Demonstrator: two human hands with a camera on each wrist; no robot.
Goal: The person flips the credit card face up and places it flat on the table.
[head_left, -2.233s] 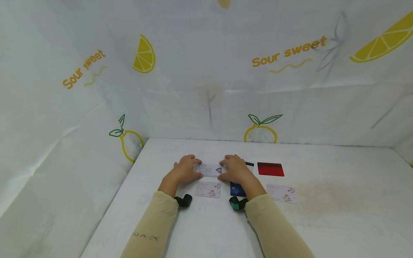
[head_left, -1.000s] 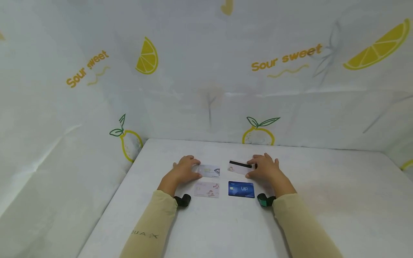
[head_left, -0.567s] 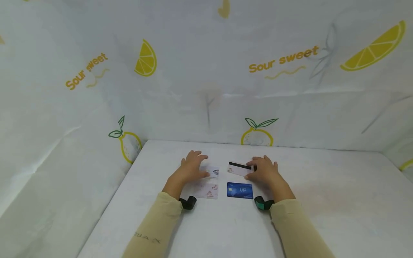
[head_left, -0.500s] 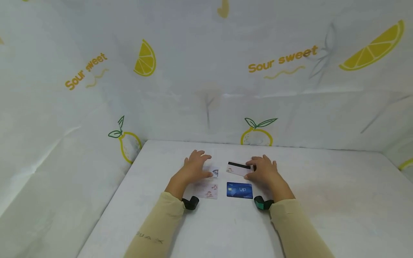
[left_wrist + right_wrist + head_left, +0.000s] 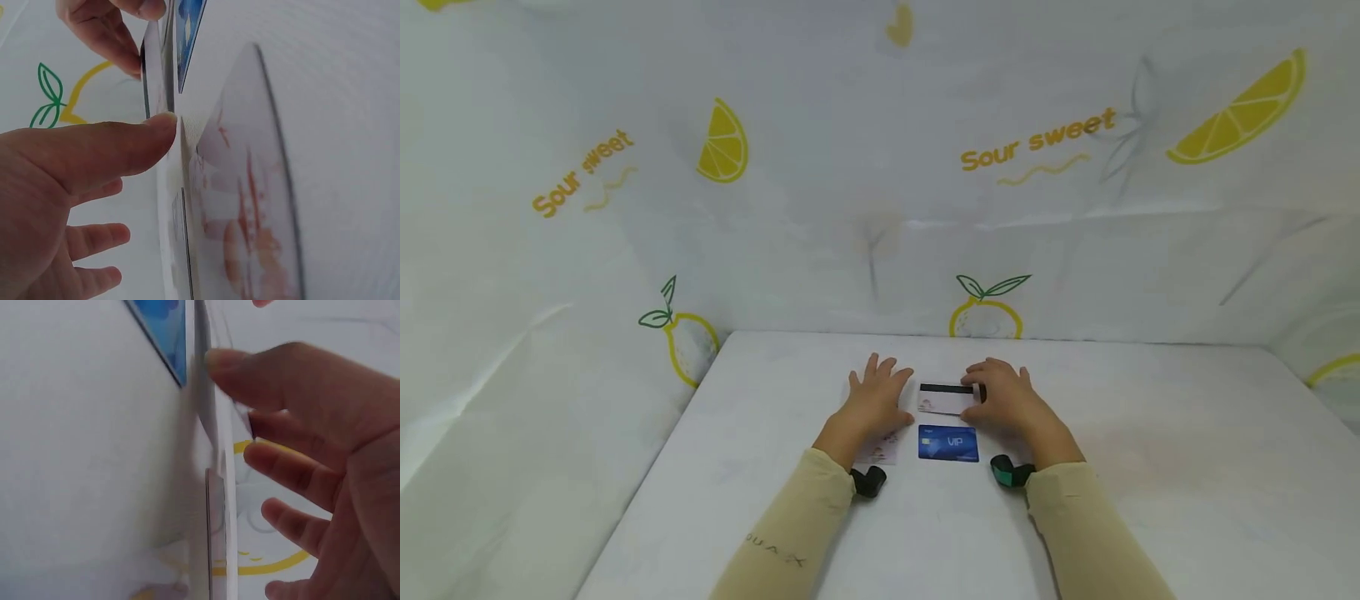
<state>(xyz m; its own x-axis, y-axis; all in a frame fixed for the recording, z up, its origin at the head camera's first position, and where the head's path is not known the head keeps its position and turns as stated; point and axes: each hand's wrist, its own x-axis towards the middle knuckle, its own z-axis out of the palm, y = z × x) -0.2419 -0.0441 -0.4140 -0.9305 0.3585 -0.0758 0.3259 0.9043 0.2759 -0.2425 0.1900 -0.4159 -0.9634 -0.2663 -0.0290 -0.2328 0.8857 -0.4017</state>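
Note:
A white card with a black magnetic stripe (image 5: 943, 399) is pinched at its right end between the thumb and fingers of my right hand (image 5: 1009, 402). In the right wrist view, the card appears raised from the table. My left hand (image 5: 874, 402) hovers just left of that card, fingers spread and thumb tip near the card's edge. Below the striped card lies a blue VIP card (image 5: 948, 443). A pink flowered card (image 5: 882, 450) is partly hidden by my left wrist. Under the left hand, another card's edge (image 5: 182, 244) shows in the left wrist view.
The white table (image 5: 1150, 392) meets a white cloth backdrop (image 5: 865, 167) printed with lemons at its far edge. Another card's edge (image 5: 215, 531) shows below the right thumb in the right wrist view. Both wrists wear black straps.
My right hand has shifted right, taken hold of the striped card and now holds it straighter. My left hand has left the pale emblem card's left edge and moved right, covering that card.

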